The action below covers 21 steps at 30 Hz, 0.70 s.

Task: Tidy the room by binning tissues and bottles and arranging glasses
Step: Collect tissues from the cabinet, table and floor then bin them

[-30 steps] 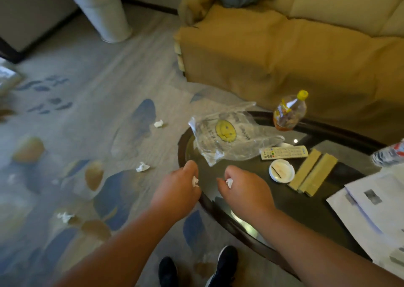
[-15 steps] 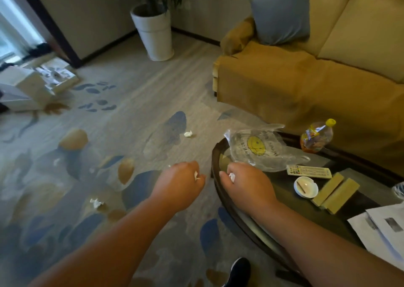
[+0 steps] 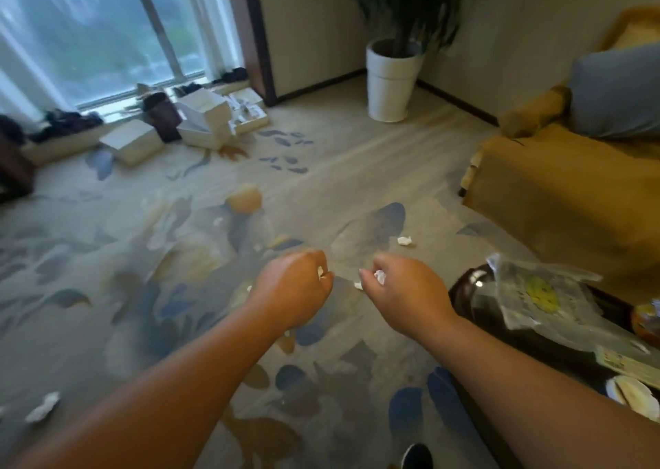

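My left hand (image 3: 293, 288) is closed over a crumpled white tissue, a bit of which shows between the fingers (image 3: 320, 272). My right hand (image 3: 403, 286) is likewise closed on a white tissue (image 3: 379, 276). Both hands hang over the patterned carpet, left of the dark round table (image 3: 464, 286). Loose tissues lie on the carpet: one ahead of my hands (image 3: 405, 241), one at the near left (image 3: 43, 407). An orange-tinted bottle (image 3: 646, 320) shows partly at the right edge of the table.
A clear plastic bag with a yellow smiley (image 3: 539, 295), a remote (image 3: 628, 363) and a small white dish (image 3: 634, 395) lie on the table. A yellow sofa (image 3: 557, 190) with a grey cushion stands right. A white planter (image 3: 389, 79) and white boxes (image 3: 203, 120) sit near the window.
My view has swung up and left, away from the table toward the window. Both hands, still holding their tissues, have moved off the table edge and out over the carpet.
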Tool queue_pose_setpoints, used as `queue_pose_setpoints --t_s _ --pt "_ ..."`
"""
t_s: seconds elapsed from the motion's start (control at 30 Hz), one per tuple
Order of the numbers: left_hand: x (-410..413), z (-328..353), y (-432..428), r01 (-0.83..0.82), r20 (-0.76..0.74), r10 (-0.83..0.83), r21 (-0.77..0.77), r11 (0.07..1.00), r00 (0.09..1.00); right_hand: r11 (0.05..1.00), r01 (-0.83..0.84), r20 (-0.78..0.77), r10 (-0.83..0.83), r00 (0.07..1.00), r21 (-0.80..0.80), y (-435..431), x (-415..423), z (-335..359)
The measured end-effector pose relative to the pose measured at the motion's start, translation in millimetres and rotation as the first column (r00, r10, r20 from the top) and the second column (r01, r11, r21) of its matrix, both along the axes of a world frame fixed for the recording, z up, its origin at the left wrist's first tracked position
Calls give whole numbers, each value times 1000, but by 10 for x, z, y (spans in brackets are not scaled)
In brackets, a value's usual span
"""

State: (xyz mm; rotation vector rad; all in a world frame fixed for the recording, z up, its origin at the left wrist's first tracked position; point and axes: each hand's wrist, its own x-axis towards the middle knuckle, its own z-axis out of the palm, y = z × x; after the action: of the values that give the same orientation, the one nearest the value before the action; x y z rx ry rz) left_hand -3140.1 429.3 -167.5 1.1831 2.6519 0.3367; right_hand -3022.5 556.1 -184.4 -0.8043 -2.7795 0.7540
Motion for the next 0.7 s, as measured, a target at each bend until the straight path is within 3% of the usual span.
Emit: queue_pose_setpoints --t_s 0.3,0.7 --pt "-563 -103 -1035 -364 93 360 19 931 928 943 -331 35 330 943 44 -665 -1033 -27" --pt "-779 -172 -1987 -700 47 699 19 714 714 727 -687 55 685 726 11 -1460 -2044 -93"
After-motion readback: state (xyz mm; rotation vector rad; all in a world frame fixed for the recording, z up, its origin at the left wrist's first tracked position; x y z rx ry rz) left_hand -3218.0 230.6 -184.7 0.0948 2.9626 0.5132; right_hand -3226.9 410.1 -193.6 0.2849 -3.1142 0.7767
